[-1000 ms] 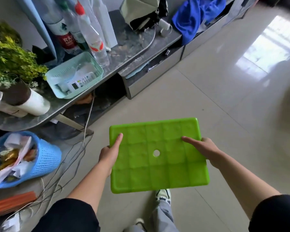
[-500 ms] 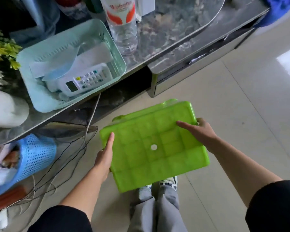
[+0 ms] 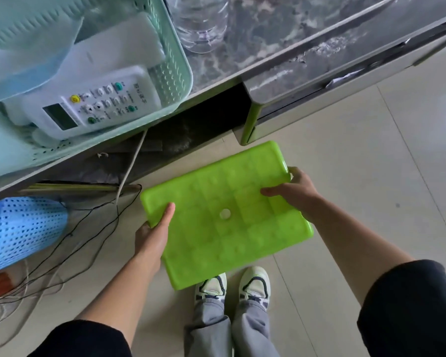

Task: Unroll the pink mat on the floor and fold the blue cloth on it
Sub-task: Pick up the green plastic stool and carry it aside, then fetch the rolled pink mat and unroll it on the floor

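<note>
I hold a bright green plastic stool top (image 3: 216, 228), square-patterned with a small round hole in its middle, low over the tiled floor in front of my shoes. My left hand (image 3: 152, 238) grips its left edge, thumb on the top face. My right hand (image 3: 294, 191) grips its right edge, fingers curled over the far side. Neither the pink mat nor the blue cloth is in view.
A marble-topped low cabinet (image 3: 281, 47) runs along the far side, its drawer unit (image 3: 319, 99) close behind the stool. On it stand a mint basket (image 3: 175, 73) with a white remote (image 3: 88, 104) and a clear bottle (image 3: 201, 21). A blue perforated bin (image 3: 23, 228) and loose cables (image 3: 88, 228) lie at left.
I have bent lower and closer to the cabinet, carrying the green stool down toward the floor near the cabinet's base. The blue cloth on the counter has left the view.
</note>
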### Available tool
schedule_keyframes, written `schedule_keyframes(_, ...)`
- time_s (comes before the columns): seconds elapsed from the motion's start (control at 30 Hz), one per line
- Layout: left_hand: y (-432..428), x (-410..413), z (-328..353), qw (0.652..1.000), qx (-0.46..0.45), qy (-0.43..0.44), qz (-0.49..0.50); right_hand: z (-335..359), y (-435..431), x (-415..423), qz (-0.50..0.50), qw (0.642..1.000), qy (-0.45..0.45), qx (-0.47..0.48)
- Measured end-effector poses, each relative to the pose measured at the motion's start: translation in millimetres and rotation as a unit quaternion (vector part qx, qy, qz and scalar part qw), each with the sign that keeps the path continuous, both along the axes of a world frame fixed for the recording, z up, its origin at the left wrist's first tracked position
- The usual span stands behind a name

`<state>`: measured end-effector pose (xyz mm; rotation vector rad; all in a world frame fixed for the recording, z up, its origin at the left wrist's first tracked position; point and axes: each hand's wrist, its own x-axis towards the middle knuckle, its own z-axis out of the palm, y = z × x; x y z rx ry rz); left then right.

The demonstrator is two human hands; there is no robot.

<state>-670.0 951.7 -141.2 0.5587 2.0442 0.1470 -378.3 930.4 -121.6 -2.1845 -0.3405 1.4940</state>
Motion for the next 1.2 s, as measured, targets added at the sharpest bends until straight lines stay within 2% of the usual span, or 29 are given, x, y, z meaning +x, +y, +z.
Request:
schedule_keyframes(0.1, 0.8, 0.4, 5.7, 0.999, 0.021, -0.015, -0.029, 0.0, -2.9, -4.8, 0.051, 0.996, -0.072, 0.009)
schedule_keyframes(0.17, 3.8, 5.8, 17.1, 0.990, 0.042, 0.053, -0.127, 8.6, -6.6, -9.9, 0.116, 0.980, -0.164, 0.007)
schedule_keyframes(0.23, 5.9, 17.2, 39.9, 0.965, 0.062, 0.107, -0.231, 27.5, -12.1, -15.4, 0.142, 0.966, -0.217, 0.019)
schedule_keyframes(0.4, 13.0, 65.0, 131.7, 0.906, 0.111, 0.079, -0.400, 110.9, -29.4, -14.4, 0.169, 0.959, -0.226, 0.031)
schedule_keyframes(0.53, 14.2, 104.4, 228.0, 0.862, 0.152, 0.031, -0.483, 206.2, -49.8, -2.8, 0.213, 0.946, -0.241, 0.038)
schedule_keyframes(0.83, -3.1, 174.6, 426.0, 0.746, 0.259, -0.018, -0.613, 415.1, -104.3, 33.6, 0.149, 0.939, -0.304, 0.058)
schedule_keyframes(0.97, -20.3, 207.9, 481.2, 0.714, 0.276, -0.028, -0.642, 475.3, -133.2, 56.0, 0.091, 0.939, -0.327, 0.055)
schedule_keyframes(1.2, -37.8, 320.9, 542.9, 0.632, 0.343, -0.038, -0.694, 538.4, -169.8, 144.5, 0.043, 0.924, -0.376, 0.047)
